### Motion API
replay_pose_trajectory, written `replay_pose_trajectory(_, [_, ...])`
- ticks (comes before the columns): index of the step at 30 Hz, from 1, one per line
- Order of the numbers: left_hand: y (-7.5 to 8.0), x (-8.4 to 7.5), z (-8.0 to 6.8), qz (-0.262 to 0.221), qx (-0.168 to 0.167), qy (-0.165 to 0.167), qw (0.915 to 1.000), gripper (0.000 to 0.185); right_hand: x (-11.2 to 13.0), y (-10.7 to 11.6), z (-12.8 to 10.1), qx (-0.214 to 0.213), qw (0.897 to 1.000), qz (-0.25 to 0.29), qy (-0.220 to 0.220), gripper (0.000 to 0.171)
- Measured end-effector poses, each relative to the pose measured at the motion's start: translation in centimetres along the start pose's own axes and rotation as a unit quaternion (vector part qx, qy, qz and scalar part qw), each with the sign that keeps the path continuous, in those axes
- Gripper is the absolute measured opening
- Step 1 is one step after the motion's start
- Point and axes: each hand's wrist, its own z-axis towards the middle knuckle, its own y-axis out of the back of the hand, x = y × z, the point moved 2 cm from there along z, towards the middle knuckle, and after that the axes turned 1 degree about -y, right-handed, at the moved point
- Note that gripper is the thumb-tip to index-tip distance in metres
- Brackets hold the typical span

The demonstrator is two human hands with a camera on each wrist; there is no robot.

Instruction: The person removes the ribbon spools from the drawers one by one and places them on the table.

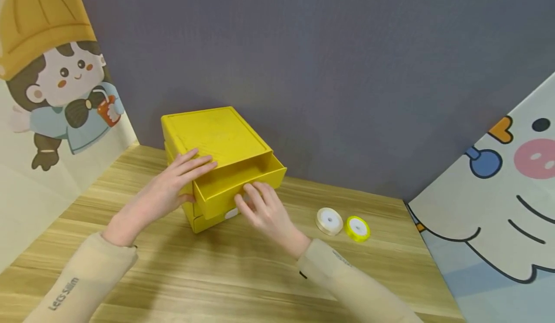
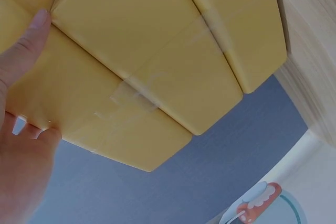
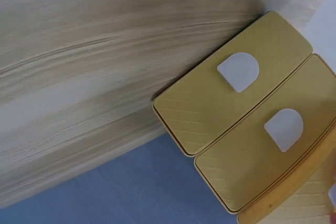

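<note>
While the left hand (image 1: 166, 190) steadies the yellow plastic drawer cabinet (image 1: 214, 137) with flat fingers, the right hand (image 1: 266, 212) apparently grips its half-open top drawer (image 1: 238, 183).

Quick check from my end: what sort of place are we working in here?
Probably a staged tabletop set, not a lived-in room: a light wood-grain table against a plain grey backdrop wall, with cartoon character panels at both sides. A yellow plastic drawer box and two ribbon spools are the only props.

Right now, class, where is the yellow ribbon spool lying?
In the head view, the yellow ribbon spool lies flat on the wooden table, right of the yellow drawer box, directly beside the white ribbon spool.
</note>
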Motion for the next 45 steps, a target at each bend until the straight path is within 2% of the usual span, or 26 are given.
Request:
replay_pose_trajectory(4, [0.0, -0.1, 0.1, -0.007, 0.001, -0.002, 1.0, 0.099, -0.2, 0.1, 0.7, 0.004, 1.0, -0.009, -0.005, 0.028])
replay_pose_trajectory(10, [0.1, 0.0, 0.1, 0.001, -0.002, -0.004, 1.0, 0.101, 0.2, -1.3, 0.1, 0.032, 0.999, -0.014, -0.01, 0.019])
replay_pose_trajectory(19, [0.0, -0.1, 0.0, 0.003, -0.009, -0.014, 0.9999, 0.101, 0.3, -2.5, 0.0, 0.036, 0.999, -0.014, -0.012, 0.021])
replay_pose_trajectory(24, [-0.1, -0.2, 0.1, 0.005, -0.005, -0.013, 0.9999, 0.1, 0.4, -3.0, 0.0, 0.046, 0.999, -0.02, -0.015, 0.011])
replay_pose_trajectory(31, [-0.1, -0.2, 0.2, 0.006, -0.003, -0.008, 0.9999, 0.101, 0.2, -3.4, 0.4, 0.054, 0.998, -0.016, -0.023, 0.022])
replay_pose_trajectory(45, [0.0, -0.2, 0.2, 0.013, -0.004, -0.009, 0.9999, 0.102, 0.2, -4.0, 0.6, 0.055, 0.998, -0.016, -0.027, 0.016])
